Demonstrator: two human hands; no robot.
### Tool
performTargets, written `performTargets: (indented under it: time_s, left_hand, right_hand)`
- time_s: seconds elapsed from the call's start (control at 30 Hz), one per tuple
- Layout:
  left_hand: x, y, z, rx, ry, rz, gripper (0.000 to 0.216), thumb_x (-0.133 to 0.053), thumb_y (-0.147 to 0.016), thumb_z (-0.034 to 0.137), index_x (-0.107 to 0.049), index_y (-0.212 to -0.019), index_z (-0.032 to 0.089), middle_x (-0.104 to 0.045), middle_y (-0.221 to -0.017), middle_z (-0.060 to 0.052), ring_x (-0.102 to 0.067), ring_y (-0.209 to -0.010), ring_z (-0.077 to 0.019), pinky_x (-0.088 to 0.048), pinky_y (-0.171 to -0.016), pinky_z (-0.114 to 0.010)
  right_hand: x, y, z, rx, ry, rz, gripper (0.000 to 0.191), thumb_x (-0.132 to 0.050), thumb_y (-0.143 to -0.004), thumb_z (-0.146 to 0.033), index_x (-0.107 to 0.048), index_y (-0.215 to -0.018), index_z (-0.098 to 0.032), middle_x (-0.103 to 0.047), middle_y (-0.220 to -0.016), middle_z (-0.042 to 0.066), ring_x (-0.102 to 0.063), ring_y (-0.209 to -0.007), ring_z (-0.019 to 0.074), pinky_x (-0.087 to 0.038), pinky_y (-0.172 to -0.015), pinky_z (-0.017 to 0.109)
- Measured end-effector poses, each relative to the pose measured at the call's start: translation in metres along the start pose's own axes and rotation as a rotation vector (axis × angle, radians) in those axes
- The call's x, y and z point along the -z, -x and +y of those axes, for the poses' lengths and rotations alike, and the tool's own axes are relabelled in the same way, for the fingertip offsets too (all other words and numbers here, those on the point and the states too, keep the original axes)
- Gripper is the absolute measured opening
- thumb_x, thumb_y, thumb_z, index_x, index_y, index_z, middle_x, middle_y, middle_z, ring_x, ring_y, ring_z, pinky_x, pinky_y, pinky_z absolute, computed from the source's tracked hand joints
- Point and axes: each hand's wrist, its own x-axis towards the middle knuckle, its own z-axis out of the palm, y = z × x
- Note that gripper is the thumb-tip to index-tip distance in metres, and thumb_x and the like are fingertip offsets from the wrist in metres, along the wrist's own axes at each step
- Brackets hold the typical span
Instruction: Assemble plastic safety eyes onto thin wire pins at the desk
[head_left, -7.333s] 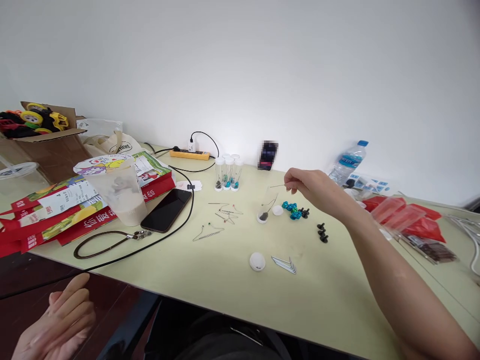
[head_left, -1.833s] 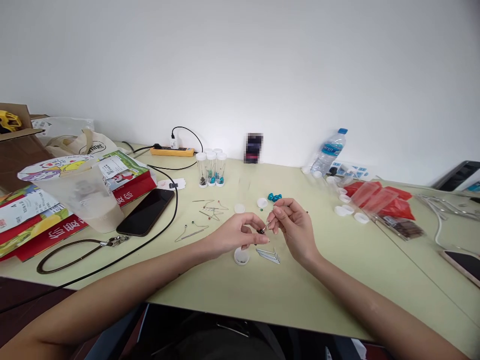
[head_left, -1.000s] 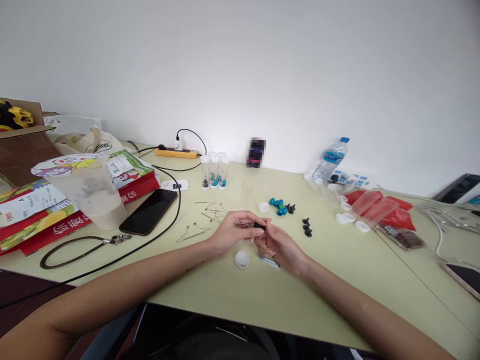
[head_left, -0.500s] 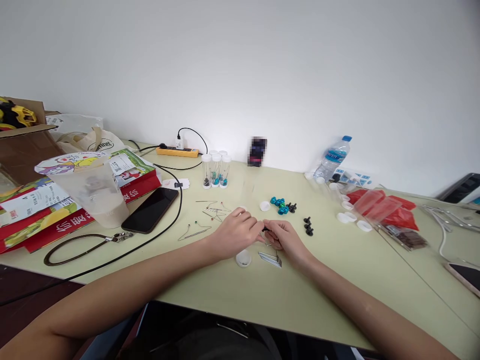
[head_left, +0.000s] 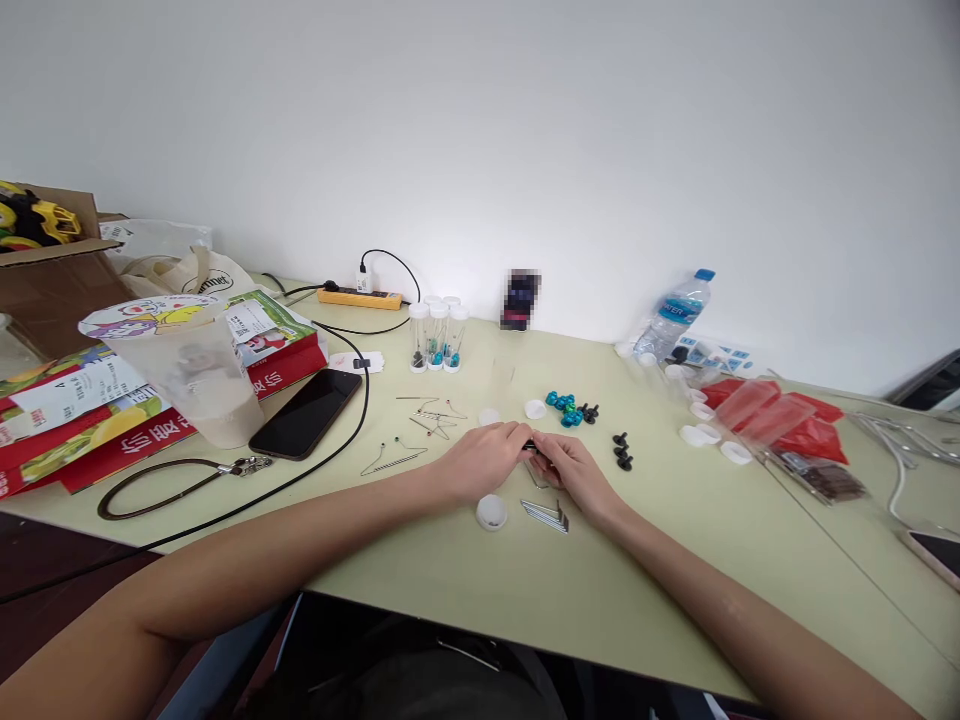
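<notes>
My left hand (head_left: 484, 462) and my right hand (head_left: 571, 472) meet fingertip to fingertip low over the pale green table (head_left: 660, 590). Both are closed in a pinch on a small black piece (head_left: 530, 445) between them; its exact form is too small to make out. A white cap (head_left: 491, 512) and a bundle of metal hex keys (head_left: 547, 515) lie just in front of my hands. Bent wire pins (head_left: 431, 420) lie to the left, teal beads (head_left: 562, 406) and black beads (head_left: 622, 452) just beyond.
Three capped clear vials (head_left: 436, 336) stand at the back by an orange power strip (head_left: 358, 297). A black phone (head_left: 306, 426), a plastic cup (head_left: 196, 380), red cartons (head_left: 112, 420) and a cable sit left. A water bottle (head_left: 673, 318) and red bags (head_left: 780, 420) sit right.
My right hand came back from its reach with a thin wire and joined the left. Over the last second both hands sank lower toward the table, still pinched together.
</notes>
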Motion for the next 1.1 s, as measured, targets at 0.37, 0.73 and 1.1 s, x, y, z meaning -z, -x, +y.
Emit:
performTargets:
  time_s: [0.37, 0.73, 1.1]
  left_hand:
    - [-0.005, 0.002, -0.018, -0.036, -0.169, -0.031, 0.027, -0.022, -0.094, 0.029, -0.046, -0.092, 0.017, -0.054, -0.085, -0.007, -0.052, -0.076, -0.0193, -0.036, -0.059, -0.028]
    - [-0.006, 0.002, -0.017, 0.041, -0.077, -0.051, 0.028, -0.026, -0.093, 0.039, -0.044, -0.097, 0.018, -0.056, -0.088, -0.006, -0.055, -0.081, -0.0197, -0.037, -0.061, -0.027]
    - [-0.004, 0.0, -0.017, 0.093, -0.092, -0.116, 0.022, -0.029, -0.093, 0.034, -0.043, -0.096, 0.018, -0.059, -0.083, -0.004, -0.057, -0.074, -0.0184, -0.037, -0.058, -0.027]
  right_hand:
    - [0.015, -0.01, 0.004, 0.073, 0.191, -0.082, 0.034, -0.04, -0.087, -0.047, -0.055, -0.079, -0.018, -0.042, -0.057, -0.003, -0.036, -0.051, 0.0105, -0.027, -0.047, 0.023]
    - [0.013, -0.008, 0.002, 0.096, 0.222, -0.021, 0.03, -0.048, -0.083, -0.048, -0.052, -0.092, -0.02, -0.049, -0.074, -0.001, -0.039, -0.055, 0.0102, -0.032, -0.049, 0.023]
    - [0.014, -0.011, 0.007, 0.143, 0.328, -0.005, 0.023, -0.049, -0.083, -0.043, -0.053, -0.093, -0.022, -0.051, -0.095, 0.002, -0.045, -0.062, 0.0105, -0.037, -0.053, 0.024]
